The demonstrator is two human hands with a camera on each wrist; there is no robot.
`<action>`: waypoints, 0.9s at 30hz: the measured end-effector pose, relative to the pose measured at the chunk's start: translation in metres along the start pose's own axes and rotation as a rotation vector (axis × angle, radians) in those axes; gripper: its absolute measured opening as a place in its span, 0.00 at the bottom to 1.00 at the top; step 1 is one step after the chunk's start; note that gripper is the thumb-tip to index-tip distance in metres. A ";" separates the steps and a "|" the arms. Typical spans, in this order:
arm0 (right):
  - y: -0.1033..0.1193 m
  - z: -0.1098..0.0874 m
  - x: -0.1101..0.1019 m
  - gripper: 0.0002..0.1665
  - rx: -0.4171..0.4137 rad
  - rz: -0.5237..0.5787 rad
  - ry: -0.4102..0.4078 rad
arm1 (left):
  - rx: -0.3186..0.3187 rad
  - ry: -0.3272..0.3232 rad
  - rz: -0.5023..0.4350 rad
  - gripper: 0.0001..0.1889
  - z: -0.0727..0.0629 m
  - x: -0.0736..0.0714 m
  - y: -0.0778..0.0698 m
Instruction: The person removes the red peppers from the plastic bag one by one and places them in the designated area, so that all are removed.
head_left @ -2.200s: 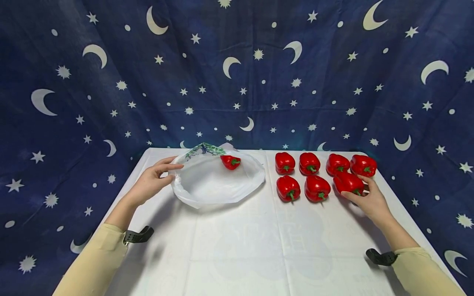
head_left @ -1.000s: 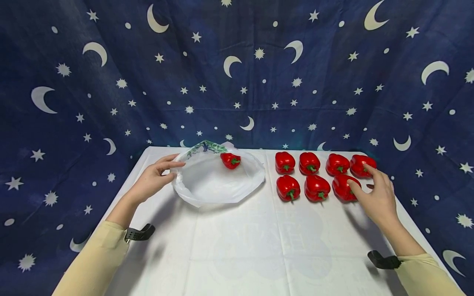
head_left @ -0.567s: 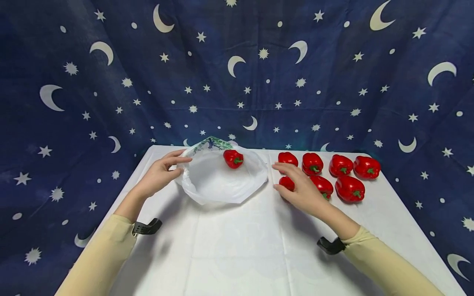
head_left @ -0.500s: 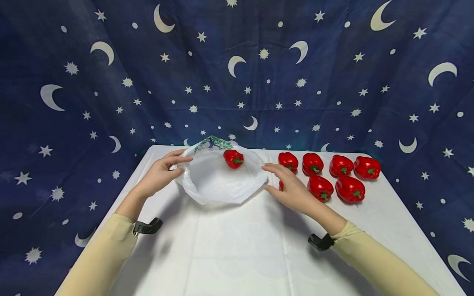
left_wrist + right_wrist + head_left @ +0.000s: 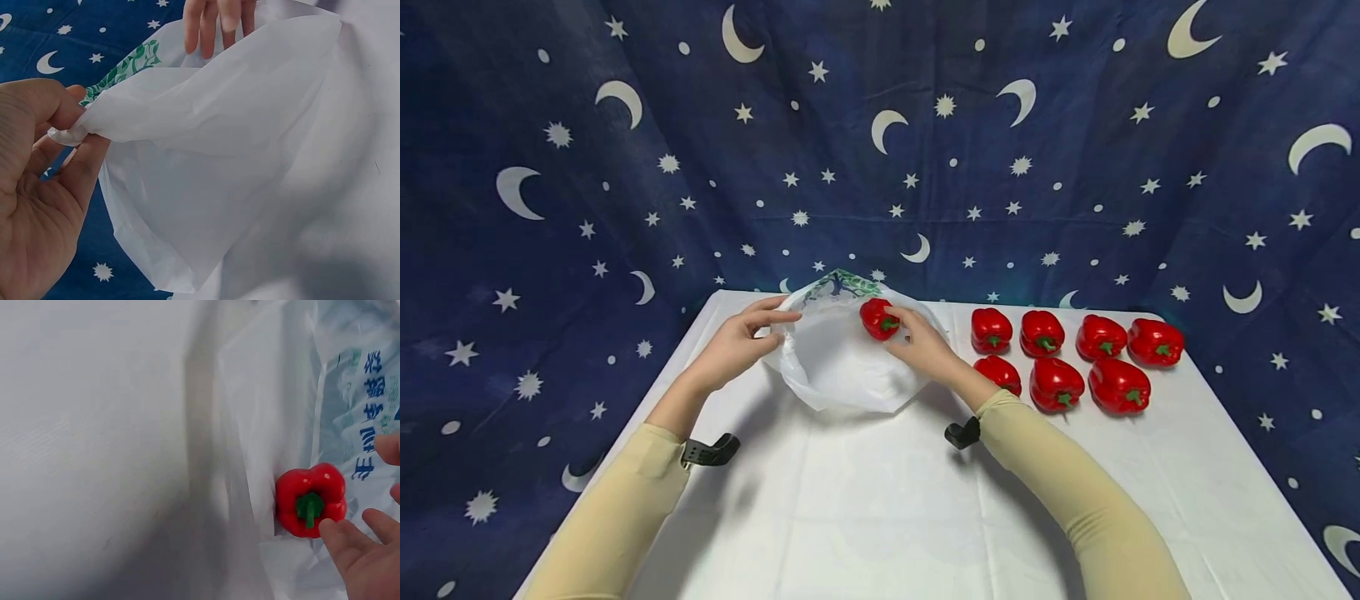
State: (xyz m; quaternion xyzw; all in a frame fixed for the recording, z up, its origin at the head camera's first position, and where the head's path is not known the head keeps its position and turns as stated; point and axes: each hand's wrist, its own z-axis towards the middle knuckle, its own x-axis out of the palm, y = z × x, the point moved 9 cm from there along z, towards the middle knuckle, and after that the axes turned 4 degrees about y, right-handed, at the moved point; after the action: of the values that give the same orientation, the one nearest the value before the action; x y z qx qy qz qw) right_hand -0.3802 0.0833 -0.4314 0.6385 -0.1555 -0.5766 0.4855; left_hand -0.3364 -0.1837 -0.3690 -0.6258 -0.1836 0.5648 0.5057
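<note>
My left hand (image 5: 733, 346) pinches the gathered left rim of a white plastic bag (image 5: 850, 396), holding its mouth wide. In the left wrist view, the bag (image 5: 187, 187) hangs from the thumb and fingers. One red bell pepper (image 5: 877, 317) lies inside toward the back. My right hand (image 5: 928, 346) reaches over the bag's right rim, its fingers spread beside that pepper. In the right wrist view, a fingertip of the right hand (image 5: 375, 562) overlaps the lower edge of the pepper (image 5: 290, 494), green stem facing the camera. Fingers of the right hand (image 5: 215, 25) also show above the bag.
Several more red bell peppers (image 5: 1057, 382) sit in two rows on the right side of the white-covered table (image 5: 865, 500). The right forearm passes in front of the nearest left one. Behind hangs a dark blue curtain (image 5: 880, 183) with moons and stars.
The right hand has left the peppers at the right, moved left over the table holding nothing, and reached into the bag beside the pepper. The left hand keeps its hold on the rim.
</note>
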 end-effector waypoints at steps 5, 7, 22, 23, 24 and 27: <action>-0.007 0.017 -0.003 0.39 0.039 0.025 -0.072 | 0.002 0.001 -0.002 0.21 0.001 0.001 0.001; -0.011 0.022 -0.002 0.40 0.060 0.005 -0.084 | -0.001 0.000 -0.002 0.20 0.001 0.002 0.002; -0.038 0.054 0.017 0.45 0.205 -0.134 -0.121 | -0.009 0.016 -0.020 0.20 0.000 0.006 0.006; -0.039 0.055 0.018 0.44 0.211 -0.147 -0.126 | -0.008 0.017 -0.021 0.20 0.000 0.007 0.006; -0.040 0.056 0.019 0.43 0.215 -0.154 -0.133 | -0.006 0.015 -0.022 0.20 0.000 0.006 0.006; -0.041 0.059 0.020 0.44 0.228 -0.174 -0.147 | -0.002 0.008 -0.019 0.19 0.000 0.005 0.005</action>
State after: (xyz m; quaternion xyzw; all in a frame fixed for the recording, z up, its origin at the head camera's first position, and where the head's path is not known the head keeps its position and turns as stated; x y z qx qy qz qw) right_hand -0.4412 0.0619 -0.4679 0.6566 -0.1992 -0.6402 0.3456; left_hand -0.3372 -0.1821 -0.3759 -0.6267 -0.1883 0.5573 0.5111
